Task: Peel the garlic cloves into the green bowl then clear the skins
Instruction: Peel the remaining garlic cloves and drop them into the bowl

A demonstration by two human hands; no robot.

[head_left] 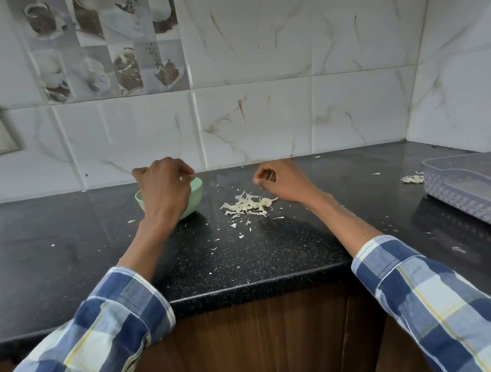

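The green bowl (195, 193) stands on the black counter near the back wall. My left hand (165, 187) hovers right over it with fingers curled, hiding most of the bowl and what is inside; something pale shows at its fingertips, too small to tell. A pile of garlic skins (248, 205) lies to the right of the bowl. My right hand (283, 181) hangs just above and behind that pile, its fingers pinched on a thin scrap of skin.
A lilac plastic basket (467, 188) sits at the right end of the counter, with a smaller heap of skins (412, 178) beside it. Tiny skin flakes are scattered over the black counter (264, 256). The tiled wall runs close behind; the counter's front edge is near.
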